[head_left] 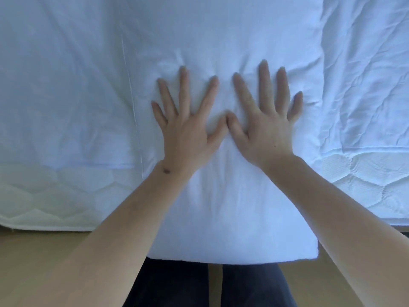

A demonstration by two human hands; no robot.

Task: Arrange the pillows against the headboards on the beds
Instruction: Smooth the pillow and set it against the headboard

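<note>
My arms are bare right down to the wrists, no sleeves, no watch, no rings. There is a small dark mark [166,171] on the outer side of my left wrist. My nails are short and plain. Below, I'm wearing dark navy trousers [250,286], both legs showing.

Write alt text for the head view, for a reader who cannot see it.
Two bare hands, left hand and right hand, press flat with fingers spread on a white pillow that overhangs the near edge of a white-sheeted bed. Thumb tips touch. The quilted mattress side, wood floor and dark trousers show below.
</note>
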